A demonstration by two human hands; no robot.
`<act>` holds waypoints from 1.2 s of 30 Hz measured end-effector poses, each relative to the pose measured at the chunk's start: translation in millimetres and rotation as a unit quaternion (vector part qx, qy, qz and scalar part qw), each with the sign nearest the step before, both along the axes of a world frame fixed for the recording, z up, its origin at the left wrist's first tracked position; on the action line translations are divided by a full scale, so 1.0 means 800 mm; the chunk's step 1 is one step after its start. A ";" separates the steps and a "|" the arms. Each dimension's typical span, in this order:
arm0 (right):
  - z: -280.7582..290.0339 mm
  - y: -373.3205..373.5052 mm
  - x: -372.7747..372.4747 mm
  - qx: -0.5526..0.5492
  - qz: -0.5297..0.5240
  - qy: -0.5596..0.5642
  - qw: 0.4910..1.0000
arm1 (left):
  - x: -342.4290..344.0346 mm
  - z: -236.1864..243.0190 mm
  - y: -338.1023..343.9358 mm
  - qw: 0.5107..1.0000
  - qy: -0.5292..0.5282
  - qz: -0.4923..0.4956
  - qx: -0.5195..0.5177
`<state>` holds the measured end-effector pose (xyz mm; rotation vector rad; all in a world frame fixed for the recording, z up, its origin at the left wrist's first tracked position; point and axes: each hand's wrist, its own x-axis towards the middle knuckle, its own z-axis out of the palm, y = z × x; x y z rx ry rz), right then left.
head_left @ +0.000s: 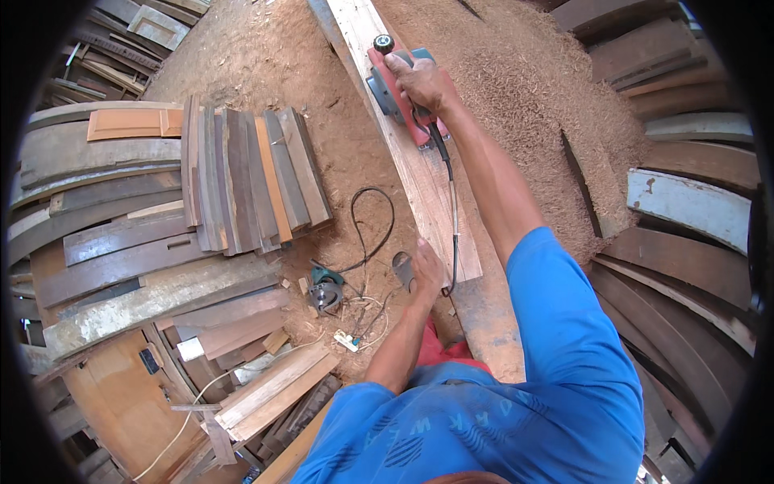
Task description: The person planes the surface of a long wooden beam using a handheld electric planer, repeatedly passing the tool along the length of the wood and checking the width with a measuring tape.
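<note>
My right hand (pixel 421 82) is wrapped round the handle of a red and dark electric planer (pixel 403 105), which rests on a long pale wooden plank (pixel 431 194). The planer has a round black knob at its far end. From its near end a black cord (pixel 453 218) runs along the plank and bends beside my left hand (pixel 427 270). That hand lies against the plank's left edge near its close end, fingers stretched forward. Its underside is hidden.
A green and grey power tool (pixel 326 292) with a looped black cable lies on the ground, near a white power strip (pixel 348 340). Stacked boards (pixel 246 177) stand left; more boards (pixel 685 206) line the right. Wood shavings (pixel 524 89) heap beside the plank.
</note>
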<state>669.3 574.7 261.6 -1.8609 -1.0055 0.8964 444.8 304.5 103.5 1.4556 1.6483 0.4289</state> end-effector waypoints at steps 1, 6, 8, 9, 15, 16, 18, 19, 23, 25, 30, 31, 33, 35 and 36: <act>-0.010 -0.007 0.024 0.029 -0.015 0.040 0.999 | 0.007 0.002 0.000 1.000 0.001 -0.028 0.004; -0.045 -0.059 0.003 0.041 0.006 0.073 0.996 | -0.001 -0.035 -0.010 1.000 0.007 -0.015 0.027; -0.039 -0.116 -0.017 0.030 -0.011 0.086 0.996 | 0.004 -0.014 0.002 0.999 -0.030 0.008 -0.015; -0.023 -0.157 -0.029 0.022 -0.018 0.095 0.995 | 0.005 -0.016 0.003 0.999 -0.033 0.017 -0.025; -0.021 -0.424 -0.100 0.056 -0.012 0.071 0.996 | 0.004 -0.019 0.007 0.969 -0.237 0.044 -0.058; -0.010 -0.467 -0.111 -0.003 -0.006 0.093 0.996 | 0.001 -0.025 0.010 0.966 -0.245 0.046 -0.064; -0.026 -0.547 -0.146 0.069 -0.040 -0.007 0.997 | -0.006 -0.042 0.010 0.962 -0.258 0.051 -0.080; -0.024 -0.574 -0.151 0.027 -0.029 0.047 0.998 | -0.004 -0.041 0.010 0.952 -0.284 0.066 -0.093; -0.028 -0.585 -0.159 -0.019 -0.024 0.097 0.995 | -0.008 -0.048 0.010 0.949 -0.308 0.044 -0.052; -0.029 -0.531 -0.146 -0.004 -0.030 0.073 0.997 | -0.007 -0.044 0.007 0.945 -0.314 0.063 -0.062; -0.033 -0.327 -0.085 0.021 -0.024 0.010 0.999 | -0.005 -0.023 0.002 0.976 -0.215 -0.012 -0.011; -0.044 -0.279 -0.069 0.024 0.001 -0.007 1.000 | -0.008 -0.038 0.000 0.982 -0.186 -0.006 -0.014; -0.012 -0.193 -0.055 0.036 0.006 0.029 0.999 | -0.018 -0.064 -0.003 0.991 -0.128 0.010 -0.023; 0.000 -0.134 -0.035 -0.008 0.015 -0.048 0.999 | -0.022 -0.073 0.000 0.992 -0.122 0.015 -0.031; -0.005 -0.118 -0.023 -0.001 0.009 0.013 1.000 | -0.018 -0.074 0.004 0.992 -0.123 0.015 -0.033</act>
